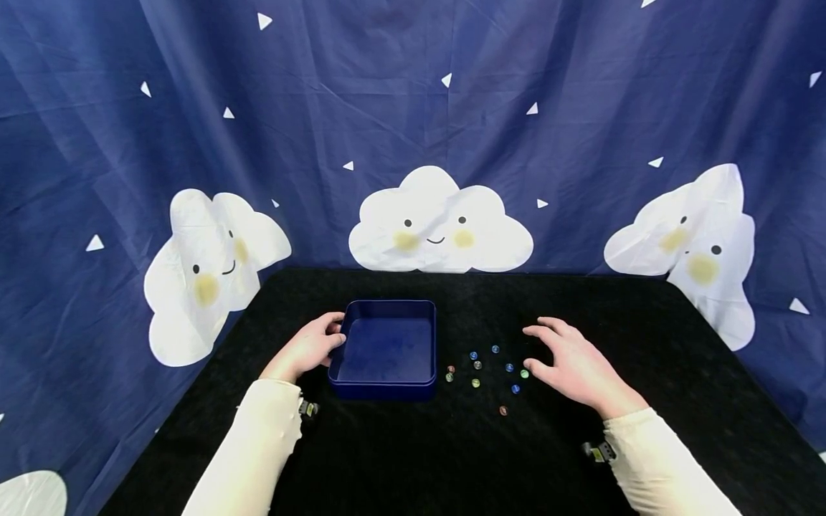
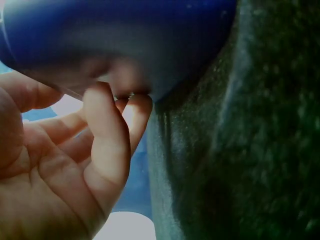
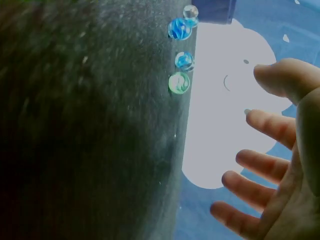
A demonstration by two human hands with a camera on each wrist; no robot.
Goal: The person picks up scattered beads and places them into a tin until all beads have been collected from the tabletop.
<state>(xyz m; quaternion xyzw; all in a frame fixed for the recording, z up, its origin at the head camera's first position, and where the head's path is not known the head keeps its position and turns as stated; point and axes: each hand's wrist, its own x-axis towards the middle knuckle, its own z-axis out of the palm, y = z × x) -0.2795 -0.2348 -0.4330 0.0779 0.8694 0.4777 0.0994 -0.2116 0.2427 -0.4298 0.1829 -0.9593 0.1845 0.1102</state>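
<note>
A square dark-blue box (image 1: pixel 383 391) with an open top stands on the black table. At its left side, my left hand (image 1: pixel 310 350) holds the wall, thumb at the rim; in the left wrist view, bent fingers (image 2: pixel 107 130) touch the outer wall. Several glass marbles lie loose right of the box, among them a blue marble (image 1: pixel 515 389), a green marble (image 1: pixel 525 374) and a reddish marble (image 1: pixel 503 411). Just right of them my right hand (image 1: pixel 577 365) hovers with fingers spread, holding nothing. In the right wrist view, the green marble (image 3: pixel 179 83) sits apart from the fingertips.
Black cloth covers the table (image 1: pixel 400 466). Behind it and at both sides hangs a blue curtain (image 1: pixel 400 107) printed with white clouds and small triangles. A small camera (image 1: pixel 599 451) is worn at the right wrist, another camera (image 1: pixel 309 408) at the left.
</note>
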